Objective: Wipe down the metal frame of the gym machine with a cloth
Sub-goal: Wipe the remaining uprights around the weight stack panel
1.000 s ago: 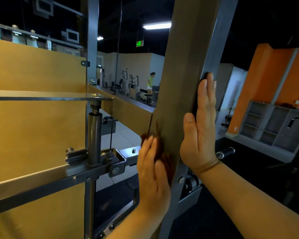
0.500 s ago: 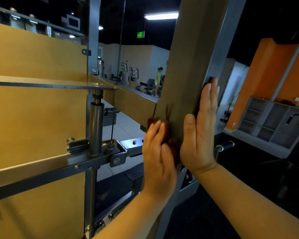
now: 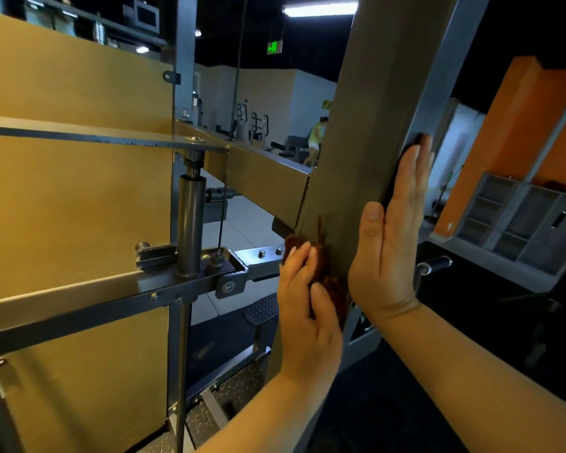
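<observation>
The cloth (image 3: 332,286) is being pinned to the frame (image 3: 356,142) by the left hand (image 3: 307,308). Its fingers (image 3: 296,261) are lying nearly straight over the wad, not curled round it. The right hand (image 3: 386,250) is being held flat against the post's other side, with its fingers straight and together. A dark patch is showing just beyond their tips; whether it is more cloth cannot be told.

Because the cloth is only being pressed and not gripped, it is judged likely to be dropped if pressure is eased in mid-stroke. Loose threads are trailing just above the left fingertips and could be snagged where the beam (image 3: 268,178) is joining the post, just beside those fingers. As only a small wad is being used, strips of the wide face above the fingers could be missed.

The cloth is looking dark red-brown, bunched and frayed. The frame is being seen as a broad, flat-faced, matt grey post, tilted and running well above both hands.
</observation>
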`<action>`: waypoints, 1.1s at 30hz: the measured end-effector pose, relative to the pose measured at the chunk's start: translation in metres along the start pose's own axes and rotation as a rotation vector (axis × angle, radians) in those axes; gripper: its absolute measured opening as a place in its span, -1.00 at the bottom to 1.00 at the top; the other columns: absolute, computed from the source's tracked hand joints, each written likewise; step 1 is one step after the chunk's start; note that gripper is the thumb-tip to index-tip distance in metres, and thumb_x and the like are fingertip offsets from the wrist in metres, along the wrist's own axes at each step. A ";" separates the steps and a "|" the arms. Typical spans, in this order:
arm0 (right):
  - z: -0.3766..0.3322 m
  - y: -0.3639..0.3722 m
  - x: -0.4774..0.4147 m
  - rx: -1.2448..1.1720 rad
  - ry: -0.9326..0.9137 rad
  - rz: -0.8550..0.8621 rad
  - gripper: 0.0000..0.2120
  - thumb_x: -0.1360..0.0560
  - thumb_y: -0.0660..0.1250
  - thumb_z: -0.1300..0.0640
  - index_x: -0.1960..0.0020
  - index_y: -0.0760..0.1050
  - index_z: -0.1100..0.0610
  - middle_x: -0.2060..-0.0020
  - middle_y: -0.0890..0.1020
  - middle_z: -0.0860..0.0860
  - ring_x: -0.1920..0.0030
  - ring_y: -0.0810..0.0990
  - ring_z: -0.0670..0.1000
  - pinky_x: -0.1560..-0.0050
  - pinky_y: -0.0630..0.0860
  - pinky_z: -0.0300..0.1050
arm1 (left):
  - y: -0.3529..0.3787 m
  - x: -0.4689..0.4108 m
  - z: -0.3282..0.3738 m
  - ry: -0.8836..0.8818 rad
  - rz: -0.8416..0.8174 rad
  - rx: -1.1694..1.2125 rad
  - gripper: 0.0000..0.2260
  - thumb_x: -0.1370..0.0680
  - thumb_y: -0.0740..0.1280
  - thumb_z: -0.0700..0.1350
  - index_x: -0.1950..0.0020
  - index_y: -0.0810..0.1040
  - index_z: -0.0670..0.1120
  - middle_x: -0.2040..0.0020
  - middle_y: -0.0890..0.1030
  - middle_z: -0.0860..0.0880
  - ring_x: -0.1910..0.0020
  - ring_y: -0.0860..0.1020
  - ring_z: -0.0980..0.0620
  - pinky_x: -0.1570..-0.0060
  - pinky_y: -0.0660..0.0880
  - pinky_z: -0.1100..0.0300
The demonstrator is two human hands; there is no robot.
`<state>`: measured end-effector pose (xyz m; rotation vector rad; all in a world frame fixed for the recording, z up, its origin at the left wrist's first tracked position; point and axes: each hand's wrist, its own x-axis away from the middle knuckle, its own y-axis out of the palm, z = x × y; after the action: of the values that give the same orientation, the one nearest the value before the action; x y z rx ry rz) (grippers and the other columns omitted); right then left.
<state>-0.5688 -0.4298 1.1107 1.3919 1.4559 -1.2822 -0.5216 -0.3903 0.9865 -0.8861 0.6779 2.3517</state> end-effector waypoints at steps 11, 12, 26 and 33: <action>0.006 0.003 0.031 0.084 0.005 -0.047 -0.43 -0.68 0.05 0.21 -0.59 -0.06 0.40 -0.61 -0.02 0.34 -0.64 -0.09 0.31 -0.64 -0.10 0.09 | 0.000 -0.016 0.001 -0.024 0.045 0.035 -0.62 -0.70 0.11 -0.14 -0.52 0.40 -0.04 -0.55 0.41 0.02 -0.59 0.32 -0.04 -0.56 0.27 -0.16; 0.006 0.003 0.031 0.085 0.004 -0.047 -0.43 -0.68 0.05 0.21 -0.59 -0.06 0.39 -0.61 -0.03 0.34 -0.64 -0.10 0.30 -0.64 -0.10 0.09 | -0.002 -0.008 -0.004 -0.017 0.034 0.025 -0.60 -0.71 0.10 -0.13 -0.55 0.37 -0.02 -0.57 0.39 0.02 -0.60 0.29 -0.04 -0.58 0.25 -0.13; 0.002 0.003 0.036 0.095 0.015 -0.051 -0.43 -0.66 0.10 0.32 -0.58 -0.06 0.45 -0.59 -0.02 0.39 -0.64 -0.11 0.27 -0.64 -0.10 0.10 | -0.009 0.036 0.003 -0.135 0.007 -0.056 -0.57 -0.72 0.09 -0.11 -0.58 0.28 0.15 -0.58 0.28 0.25 -0.61 0.23 0.13 -0.60 0.17 0.08; 0.008 0.005 0.053 0.084 0.011 -0.076 -0.43 -0.67 0.11 0.32 -0.57 -0.07 0.46 -0.58 -0.03 0.36 -0.62 -0.07 0.40 -0.59 0.01 0.38 | -0.031 0.084 -0.036 -0.176 -0.031 -0.098 -0.50 -0.71 0.06 -0.07 -0.61 0.20 0.33 -0.61 0.23 0.26 -0.65 0.18 0.04 -0.54 0.18 -0.37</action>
<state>-0.5723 -0.4248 1.0575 1.4117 1.4902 -1.3991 -0.5400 -0.3644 0.8957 -0.7136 0.4775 2.4169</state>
